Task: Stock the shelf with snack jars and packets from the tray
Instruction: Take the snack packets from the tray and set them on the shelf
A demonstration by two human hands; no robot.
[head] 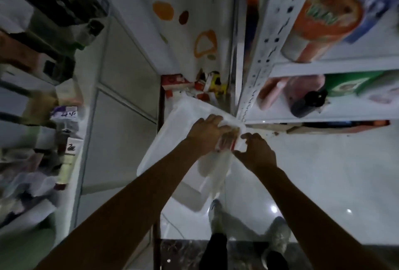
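A white plastic tray sits on the floor below me, by the foot of the shelf. Over its right rim both hands meet on a red and white snack packet. My left hand grips the packet from the left with its fingers curled over the top. My right hand pinches the packet's right edge between thumb and fingers. Most of the packet is hidden under my hands. The picture is dim and blurred.
The white shelf unit on the right holds an orange bottle, pink packs, a dark bottle and a green box. Loose cartons lie on the floor beyond the tray. Stocked racks line the left. My feet stand on glossy tile.
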